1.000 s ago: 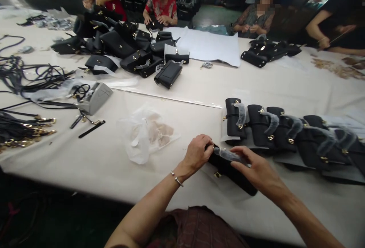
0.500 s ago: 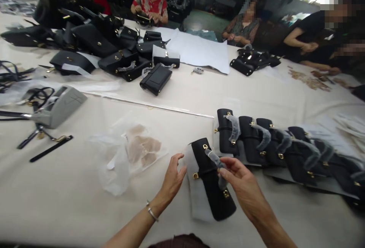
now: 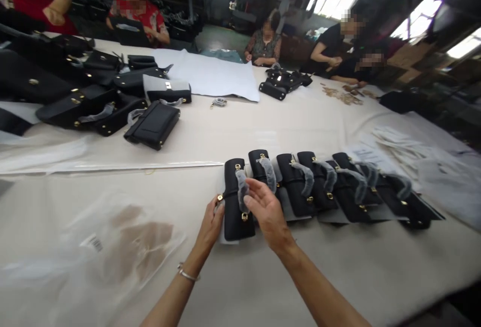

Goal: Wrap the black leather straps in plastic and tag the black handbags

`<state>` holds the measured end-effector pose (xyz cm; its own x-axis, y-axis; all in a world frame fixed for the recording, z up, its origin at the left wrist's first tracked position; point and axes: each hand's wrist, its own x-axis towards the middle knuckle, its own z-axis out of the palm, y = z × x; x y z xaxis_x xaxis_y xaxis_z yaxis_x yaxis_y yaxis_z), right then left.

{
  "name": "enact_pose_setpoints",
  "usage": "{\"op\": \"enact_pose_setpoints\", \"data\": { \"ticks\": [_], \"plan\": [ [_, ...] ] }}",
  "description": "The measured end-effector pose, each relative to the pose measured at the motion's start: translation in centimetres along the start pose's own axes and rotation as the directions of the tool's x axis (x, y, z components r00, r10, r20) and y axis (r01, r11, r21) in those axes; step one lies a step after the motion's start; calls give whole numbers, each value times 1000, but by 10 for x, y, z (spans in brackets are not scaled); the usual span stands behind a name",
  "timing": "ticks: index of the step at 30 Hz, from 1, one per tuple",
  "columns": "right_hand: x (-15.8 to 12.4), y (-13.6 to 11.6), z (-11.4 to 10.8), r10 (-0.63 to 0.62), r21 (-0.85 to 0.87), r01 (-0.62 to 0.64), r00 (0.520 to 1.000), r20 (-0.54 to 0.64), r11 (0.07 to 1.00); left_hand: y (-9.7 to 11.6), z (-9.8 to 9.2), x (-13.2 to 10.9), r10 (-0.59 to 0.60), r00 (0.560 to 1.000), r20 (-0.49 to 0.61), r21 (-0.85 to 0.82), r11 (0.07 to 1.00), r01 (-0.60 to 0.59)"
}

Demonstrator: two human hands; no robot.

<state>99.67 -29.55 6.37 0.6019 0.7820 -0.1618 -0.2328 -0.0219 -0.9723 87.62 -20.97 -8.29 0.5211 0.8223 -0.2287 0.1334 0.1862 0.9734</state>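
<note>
A small black handbag (image 3: 233,224) with gold fittings stands before me on the pale table, a whitish sheet showing under its edges. Thumb and fingers of my right hand (image 3: 268,212) close around its top handle (image 3: 241,190), which is wrapped in clear film. At the bag's left edge, by a round gold clasp (image 3: 220,197), the bent fingers of my left hand (image 3: 210,222) grip its side; some fingertips are hidden. Just to the right begins a row of several similar black handbags (image 3: 296,191), their handles wrapped too.
Clear plastic bags (image 3: 124,247) with brownish contents lie at left. More black handbags (image 3: 150,124) are heaped beyond, near a white sheet (image 3: 214,73). Co-workers sit or stand along the far side. White strips (image 3: 398,146) are piled at right.
The handbag has moved up beside the row, with my right hand on its handle. My left hand has gone from hovering apart to the bag's left edge. The view has turned right.
</note>
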Motion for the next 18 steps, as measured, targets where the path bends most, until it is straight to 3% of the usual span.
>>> {"op": "enact_pose_setpoints", "data": {
  "ticks": [3, 5, 10, 15, 18],
  "plan": [
    [3, 1, -16, -36, -163, 40, 999, 31, 986, 4, 12, 20, -48, 996, 70, -52, 997, 52],
    [-5, 4, -31, -52, -232, 48, 999, -10, 972, 2, 15, 25, -79, 993, 83, -64, 994, 85],
    [-45, 21, -74, 85, -159, -118, 976, -202, 980, -10, 14, 31, -92, 993, 76, -86, 991, 98],
    [-110, 50, -120, 208, -171, -263, 936, -283, 949, -1, 5, 11, -156, 987, -30, -87, 984, 153],
    [-144, 80, -156, 291, -318, -372, 917, -274, 872, 5, -19, -12, -39, 995, -92, 69, 997, 45]
  ]
}}
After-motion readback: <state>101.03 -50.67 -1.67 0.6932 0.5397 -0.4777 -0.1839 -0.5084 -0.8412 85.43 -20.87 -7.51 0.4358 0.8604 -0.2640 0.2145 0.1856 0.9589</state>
